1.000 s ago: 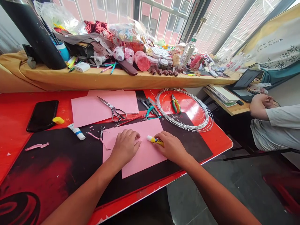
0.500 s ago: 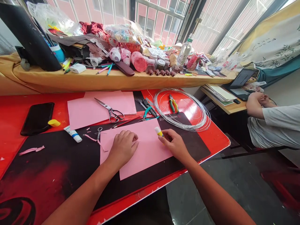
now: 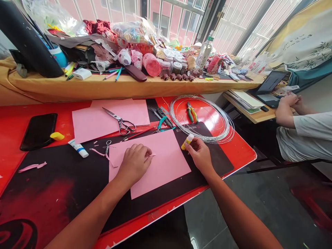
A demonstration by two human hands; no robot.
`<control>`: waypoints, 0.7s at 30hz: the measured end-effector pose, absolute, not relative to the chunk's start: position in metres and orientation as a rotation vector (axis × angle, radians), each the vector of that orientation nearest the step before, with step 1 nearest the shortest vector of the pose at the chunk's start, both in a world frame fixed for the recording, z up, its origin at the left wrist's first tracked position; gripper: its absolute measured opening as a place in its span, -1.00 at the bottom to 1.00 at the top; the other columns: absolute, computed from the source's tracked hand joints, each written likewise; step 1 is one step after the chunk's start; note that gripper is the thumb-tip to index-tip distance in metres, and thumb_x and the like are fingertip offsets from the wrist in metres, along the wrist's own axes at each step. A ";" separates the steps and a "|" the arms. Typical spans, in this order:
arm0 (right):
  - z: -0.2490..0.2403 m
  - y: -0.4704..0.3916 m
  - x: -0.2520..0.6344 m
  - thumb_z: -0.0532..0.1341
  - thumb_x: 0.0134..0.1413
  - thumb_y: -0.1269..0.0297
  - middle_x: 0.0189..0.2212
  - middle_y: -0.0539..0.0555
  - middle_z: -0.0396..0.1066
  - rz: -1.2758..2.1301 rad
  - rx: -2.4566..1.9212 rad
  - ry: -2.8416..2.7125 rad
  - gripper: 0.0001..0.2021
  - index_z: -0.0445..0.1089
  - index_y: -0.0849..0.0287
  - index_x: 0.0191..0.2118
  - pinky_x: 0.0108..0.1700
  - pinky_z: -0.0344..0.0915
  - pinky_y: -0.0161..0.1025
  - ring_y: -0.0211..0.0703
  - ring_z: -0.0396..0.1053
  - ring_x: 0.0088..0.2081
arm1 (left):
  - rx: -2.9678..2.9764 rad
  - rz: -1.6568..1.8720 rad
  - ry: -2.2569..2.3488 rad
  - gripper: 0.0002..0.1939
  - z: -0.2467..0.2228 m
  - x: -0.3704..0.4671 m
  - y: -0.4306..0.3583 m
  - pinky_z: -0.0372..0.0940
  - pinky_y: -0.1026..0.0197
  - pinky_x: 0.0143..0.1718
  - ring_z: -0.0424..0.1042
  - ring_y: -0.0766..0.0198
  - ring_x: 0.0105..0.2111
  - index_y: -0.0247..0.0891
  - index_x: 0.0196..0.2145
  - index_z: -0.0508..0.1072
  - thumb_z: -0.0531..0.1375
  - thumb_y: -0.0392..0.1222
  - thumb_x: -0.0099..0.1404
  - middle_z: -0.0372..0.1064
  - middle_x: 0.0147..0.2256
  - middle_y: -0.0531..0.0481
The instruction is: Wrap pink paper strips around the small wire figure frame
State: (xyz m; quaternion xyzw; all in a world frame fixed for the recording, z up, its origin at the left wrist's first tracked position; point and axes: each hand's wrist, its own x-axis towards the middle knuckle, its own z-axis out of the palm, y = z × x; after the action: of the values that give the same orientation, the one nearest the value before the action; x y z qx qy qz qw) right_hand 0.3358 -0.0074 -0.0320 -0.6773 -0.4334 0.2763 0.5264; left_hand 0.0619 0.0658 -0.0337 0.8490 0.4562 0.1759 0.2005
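Pink paper (image 3: 168,152) beneath curled left fingers (image 3: 142,149)

The one camera sits on the person's head. It looks forward and down at the red surface (image 3: 241,152), quite near, with the pink paper (image 3: 166,162) close to the middle. Higher up, the view reaches over the ledge (image 3: 103,90) to the barred window (image 3: 181,6).
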 end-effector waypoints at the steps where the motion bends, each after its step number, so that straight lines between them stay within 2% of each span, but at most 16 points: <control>1: -0.032 -0.008 0.335 0.42 0.12 -0.07 -0.24 0.16 0.58 0.656 -1.609 -1.037 -0.58 0.46 0.15 -0.09 -0.35 0.41 -0.18 -0.02 0.51 -0.28 | 2.375 0.497 1.274 -0.94 -0.034 0.062 0.066 0.25 -0.04 -0.06 0.43 0.00 -0.11 -0.15 -0.24 0.50 0.21 -0.20 0.38 0.52 -0.21 -0.06; 9: -0.037 -0.007 0.336 0.39 0.15 -0.09 -0.19 0.18 0.59 0.640 -1.610 -1.085 -0.58 0.43 0.14 -0.09 -0.08 0.50 -0.03 0.00 0.55 -0.22 | 2.378 0.560 1.249 -0.95 -0.036 0.061 0.066 0.24 -0.02 -0.10 0.44 0.01 -0.15 -0.13 -0.27 0.47 0.20 -0.21 0.38 0.53 -0.24 -0.05; 17: -0.037 -0.011 0.336 0.41 0.17 0.00 -0.15 0.15 0.55 0.656 -1.572 -1.091 -0.59 0.44 0.15 0.00 -0.07 0.46 -0.06 -0.04 0.50 -0.21 | 2.307 0.589 1.240 -0.91 -0.032 0.061 0.068 0.23 0.01 -0.15 0.43 0.05 -0.22 -0.15 -0.29 0.46 0.16 -0.21 0.40 0.50 -0.31 -0.01; 21: -0.036 -0.023 0.337 0.38 0.19 -0.02 -0.21 0.12 0.50 0.590 -1.579 -1.003 -0.59 0.44 0.16 0.00 -0.22 0.44 -0.14 -0.10 0.45 -0.29 | 2.301 0.601 1.237 -0.89 -0.031 0.061 0.069 0.22 0.02 -0.17 0.42 0.05 -0.23 -0.15 -0.31 0.45 0.16 -0.22 0.41 0.49 -0.32 -0.02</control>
State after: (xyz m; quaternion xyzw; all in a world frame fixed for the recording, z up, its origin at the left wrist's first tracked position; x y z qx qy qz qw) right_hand 0.3367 -0.0235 -0.0363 -0.6690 -0.4250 0.2500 0.5562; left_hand 0.0615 0.0687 -0.0306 0.8356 0.4492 0.2183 0.2286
